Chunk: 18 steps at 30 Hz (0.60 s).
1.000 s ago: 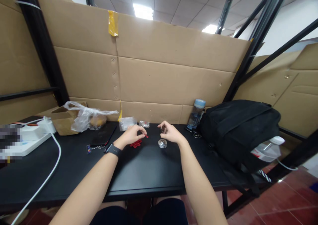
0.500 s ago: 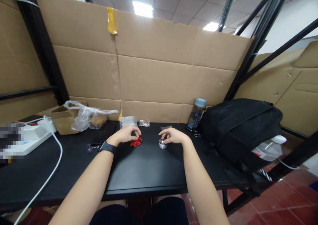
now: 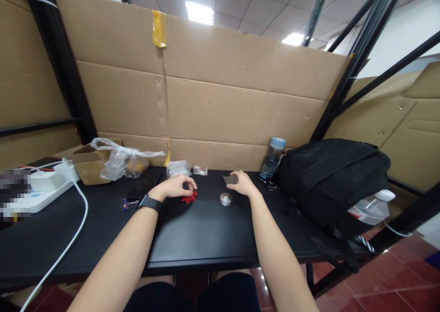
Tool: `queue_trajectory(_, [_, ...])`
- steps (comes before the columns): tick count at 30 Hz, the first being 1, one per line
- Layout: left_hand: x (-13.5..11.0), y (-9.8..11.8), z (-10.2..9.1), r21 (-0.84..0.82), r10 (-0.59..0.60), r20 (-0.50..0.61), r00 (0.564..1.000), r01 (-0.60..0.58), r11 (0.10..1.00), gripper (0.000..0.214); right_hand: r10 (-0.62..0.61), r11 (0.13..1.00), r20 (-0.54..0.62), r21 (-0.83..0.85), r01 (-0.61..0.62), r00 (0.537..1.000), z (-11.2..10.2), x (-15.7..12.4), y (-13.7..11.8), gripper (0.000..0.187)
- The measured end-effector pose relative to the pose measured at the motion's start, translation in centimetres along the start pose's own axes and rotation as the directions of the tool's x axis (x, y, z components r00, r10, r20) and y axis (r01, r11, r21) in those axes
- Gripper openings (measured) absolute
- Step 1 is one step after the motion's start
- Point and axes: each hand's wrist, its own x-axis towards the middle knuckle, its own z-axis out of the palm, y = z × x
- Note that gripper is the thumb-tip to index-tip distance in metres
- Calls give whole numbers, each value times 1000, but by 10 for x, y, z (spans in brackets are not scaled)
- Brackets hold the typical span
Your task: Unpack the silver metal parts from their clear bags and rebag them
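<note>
My left hand (image 3: 178, 185), with a dark watch band on the wrist, hovers at a small bundle of red cord (image 3: 189, 197). Its fingers curl loosely, thumb and fingertips apart, and nothing shows between them. My right hand (image 3: 242, 183) is open farther back, thumb and fingers spread at the two sides of a small, dark, see-through flat piece (image 3: 230, 180). Whether it touches that piece I cannot tell. In front of this hand a small round silvery tin (image 3: 226, 199) with a clear-looking top stands on the black table (image 3: 206, 238).
Small clear plastic packets (image 3: 178, 168) lie along the cardboard wall (image 3: 213, 114). At right are a blue-lidded bottle (image 3: 272, 157) and a black backpack (image 3: 333, 183). On the left are a keychain (image 3: 125, 204), a plastic bag (image 3: 118, 160), a cardboard box (image 3: 90, 167) and a white cable (image 3: 77, 229).
My right hand has left the round tin and moved back and slightly right to the dark flat piece, its fingers spreading. My left hand stays by the red cord.
</note>
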Motion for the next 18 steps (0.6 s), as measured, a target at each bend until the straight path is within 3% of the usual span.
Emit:
queue_trajectory(3, [0,7,1,56,16,-59,998,-13,998,28,92,990,52,-108,-86,994,11,1,6,60])
queue_trajectory(7, [3,16,3,156,69,-159,985,-44,987,27,84,995,169,-70,-73,982,16,4,7,45])
queue_trajectory(12, [8,24,7,239,121,-242,963,-62,969,25,177,983,25,-43,-176,984,14,10,9,43])
queue_trajectory(15, [9,27,9,277,149,-265,953,-73,958,25,206,978,84,-36,-204,975,13,10,10,44])
queue_trajectory(18, [9,29,11,297,155,-255,954,-75,952,25,150,988,162,-59,-142,975,15,8,8,45])
